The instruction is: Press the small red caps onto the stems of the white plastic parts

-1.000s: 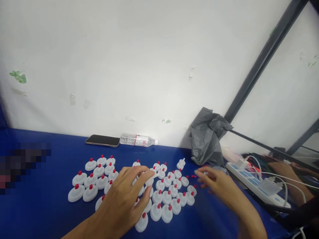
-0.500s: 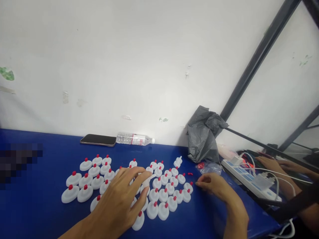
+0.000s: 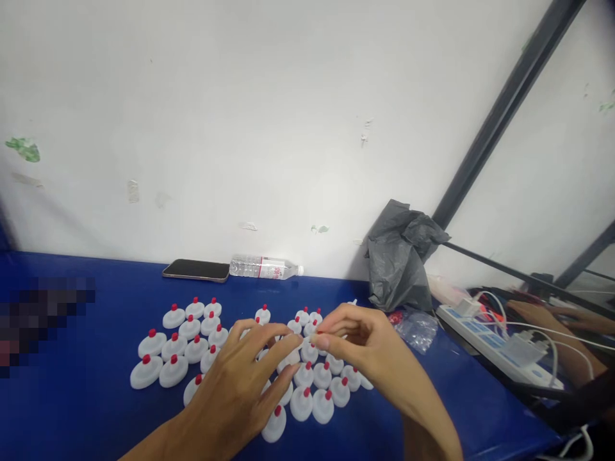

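Your left hand (image 3: 240, 378) keeps a narrow grip, thumb below and fingers above, on a white lid (image 3: 289, 360) raised over the middle of the desk (image 3: 91, 416). Your right hand (image 3: 368, 339) comes in from the desk's right edge, its thumb and forefinger nearly closed on what looks like a small red cap (image 3: 320, 332). That cap lies just right of the held lid and slightly toward the desk's far edge; the right hand is the nearer to it. The lid's spout seems to point toward the right fingertips, though fingers partly hide it, and you cannot tell whether cap and spout touch. Capped lids (image 3: 302, 404) stand beneath and around both hands; a phone (image 3: 196, 270) and bottle (image 3: 273, 268) lie along the far edge.
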A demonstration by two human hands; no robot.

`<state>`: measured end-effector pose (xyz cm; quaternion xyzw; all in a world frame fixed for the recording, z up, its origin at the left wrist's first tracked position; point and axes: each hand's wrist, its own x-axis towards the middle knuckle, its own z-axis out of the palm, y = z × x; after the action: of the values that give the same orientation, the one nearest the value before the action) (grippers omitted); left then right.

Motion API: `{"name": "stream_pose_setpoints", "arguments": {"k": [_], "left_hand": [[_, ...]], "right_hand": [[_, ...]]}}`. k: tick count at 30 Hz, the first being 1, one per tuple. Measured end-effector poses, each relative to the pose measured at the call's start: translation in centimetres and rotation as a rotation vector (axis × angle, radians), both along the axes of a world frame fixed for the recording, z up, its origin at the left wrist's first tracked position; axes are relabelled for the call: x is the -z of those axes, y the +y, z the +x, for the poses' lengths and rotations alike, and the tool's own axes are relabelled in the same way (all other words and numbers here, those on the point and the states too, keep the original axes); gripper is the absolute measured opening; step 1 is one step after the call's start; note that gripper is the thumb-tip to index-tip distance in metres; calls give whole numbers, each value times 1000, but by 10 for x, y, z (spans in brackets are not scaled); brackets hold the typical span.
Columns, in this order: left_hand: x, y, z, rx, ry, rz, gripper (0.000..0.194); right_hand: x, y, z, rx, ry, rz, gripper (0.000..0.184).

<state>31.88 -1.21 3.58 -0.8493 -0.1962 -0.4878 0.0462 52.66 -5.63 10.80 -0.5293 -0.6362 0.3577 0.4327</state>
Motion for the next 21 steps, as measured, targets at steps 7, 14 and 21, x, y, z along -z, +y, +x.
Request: {"name": "stream_pose_setpoints", "arguments": {"k": [7, 14, 21], "left_hand": [[-5, -3, 0, 25, -35, 6, 26], [7, 1, -5, 62, -113, 45, 40], [10, 0, -7, 62, -103, 117, 48]], "right_hand": [[1, 3, -3, 16, -8, -12, 13], [3, 3, -8, -29, -66, -30, 15], [3, -1, -11, -228, -254, 31, 29]]}}
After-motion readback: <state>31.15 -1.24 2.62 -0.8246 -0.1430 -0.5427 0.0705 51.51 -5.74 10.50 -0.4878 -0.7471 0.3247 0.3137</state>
